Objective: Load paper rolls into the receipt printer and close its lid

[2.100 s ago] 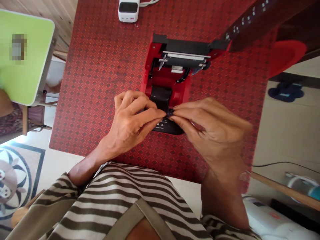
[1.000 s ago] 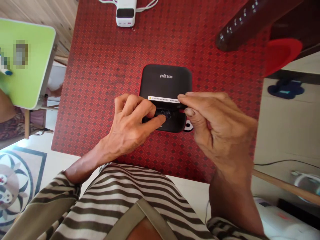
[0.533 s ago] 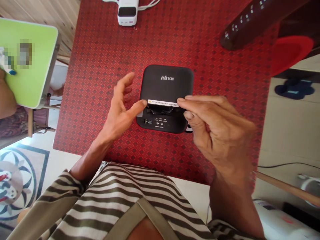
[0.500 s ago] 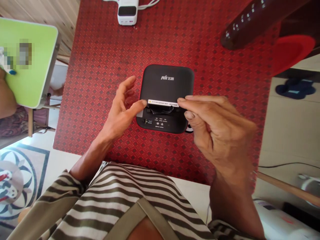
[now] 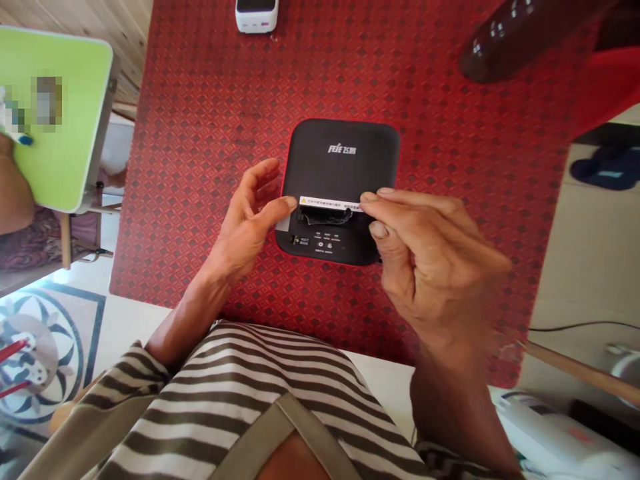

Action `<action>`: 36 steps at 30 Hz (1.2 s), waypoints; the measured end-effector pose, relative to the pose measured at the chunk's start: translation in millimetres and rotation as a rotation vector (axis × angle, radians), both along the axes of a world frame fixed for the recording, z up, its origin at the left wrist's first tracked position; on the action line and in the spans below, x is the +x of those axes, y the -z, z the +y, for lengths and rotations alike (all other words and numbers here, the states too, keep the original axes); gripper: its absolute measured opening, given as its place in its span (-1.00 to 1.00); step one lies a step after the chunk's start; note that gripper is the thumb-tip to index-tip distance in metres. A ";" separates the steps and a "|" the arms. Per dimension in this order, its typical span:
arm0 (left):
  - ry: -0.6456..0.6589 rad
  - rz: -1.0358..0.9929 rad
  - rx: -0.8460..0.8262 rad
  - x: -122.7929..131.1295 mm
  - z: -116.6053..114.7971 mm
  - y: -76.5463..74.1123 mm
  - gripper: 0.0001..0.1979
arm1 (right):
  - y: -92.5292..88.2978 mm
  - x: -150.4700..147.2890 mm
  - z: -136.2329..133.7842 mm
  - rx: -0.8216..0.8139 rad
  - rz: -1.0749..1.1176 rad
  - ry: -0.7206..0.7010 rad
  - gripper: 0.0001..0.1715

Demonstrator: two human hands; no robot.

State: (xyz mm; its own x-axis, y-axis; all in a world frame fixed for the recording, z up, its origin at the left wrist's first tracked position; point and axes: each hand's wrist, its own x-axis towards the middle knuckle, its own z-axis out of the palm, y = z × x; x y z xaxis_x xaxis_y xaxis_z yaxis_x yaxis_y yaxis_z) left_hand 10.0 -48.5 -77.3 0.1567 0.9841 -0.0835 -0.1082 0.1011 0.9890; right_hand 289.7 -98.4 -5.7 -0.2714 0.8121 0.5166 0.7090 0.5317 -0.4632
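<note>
- Printer (image 5: pixel 345 160) sits flat in the middle of the red patterned surface (image 5: pixel 200 133), lid down, right in front of the person, with both hands at its front edge.
- Left hand (image 5: pixel 245 227) is loose and open, fingers fanned out, only the thumb tip touching the left end of the white warning label (image 5: pixel 327 203) along the lid's lip.
- Right hand (image 5: pixel 430 260) is curled up, forefinger tip on the right end of that label and thumb just under it. Can't tell if it's actually pinching anything or just pressing.
- Looks to me like the lid is being seated, so my two cents: push down evenly on both corners at once, not one side, or the latch catches crooked. Left thumb alone seems a bit light for that imo.
- Also watch the black strip (image 5: pixel 323 215) poking out of the slot under the label. It looks crumpled, and it should lie straight through the gap rather than get folded back inside.
- Looks-wise: small boxy thing, matte black top with rounded corners, white logo near the back, thin red rim showing round the base, a row of tiny buttons (image 5: pixel 325 243) on the front panel.
- Small white gadget (image 5: pixel 256 13) sits well apart at the far edge of the surface.
</note>
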 end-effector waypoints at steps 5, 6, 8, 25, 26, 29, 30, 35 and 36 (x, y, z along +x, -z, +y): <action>-0.025 -0.104 -0.101 1.0 -7.1 -11.9 -0.32 | 5.0 -4.1 -3.4 0.045 0.035 0.026 -0.52; -0.019 -0.106 -0.096 -0.4 -9.9 -13.1 -0.33 | 6.0 -5.8 -6.4 0.068 0.053 0.047 -0.48; 0.008 -0.100 -0.085 -4.4 -16.0 -15.0 -0.33 | 8.5 -9.8 -14.1 0.112 0.081 0.106 -0.38; -0.038 0.001 -0.022 -5.5 -25.5 -14.0 -0.36 | 23.1 -28.0 -49.6 0.235 0.062 0.271 -0.56; -0.043 -0.008 -0.030 -4.7 -25.5 -14.0 -0.35 | 25.2 -27.6 -50.6 0.254 0.081 0.280 -0.56; -0.041 -0.044 -0.054 -1.9 -24.9 -15.1 -0.37 | 31.8 -25.3 -52.8 0.295 0.106 0.289 -0.51; -0.045 -0.052 -0.063 -0.8 -24.5 -15.8 -0.38 | 33.8 -24.5 -53.1 0.301 0.104 0.289 -0.49; -0.056 -0.034 -0.103 4.7 -23.2 -19.7 -0.39 | 38.3 -24.1 -51.9 0.335 0.121 0.268 -0.50; -0.059 -0.029 -0.103 5.9 -23.7 -20.5 -0.39 | 37.4 -24.4 -51.4 0.343 0.128 0.259 -0.52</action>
State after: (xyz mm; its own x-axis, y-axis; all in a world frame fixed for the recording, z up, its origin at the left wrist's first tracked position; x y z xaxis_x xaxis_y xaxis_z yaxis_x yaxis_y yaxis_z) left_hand 15.9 -72.2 -56.8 0.1031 0.9781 -0.1807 -0.1452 0.1945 0.9701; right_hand 265.3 -149.8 -43.1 0.0023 0.6206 0.7841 0.7877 0.4820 -0.3838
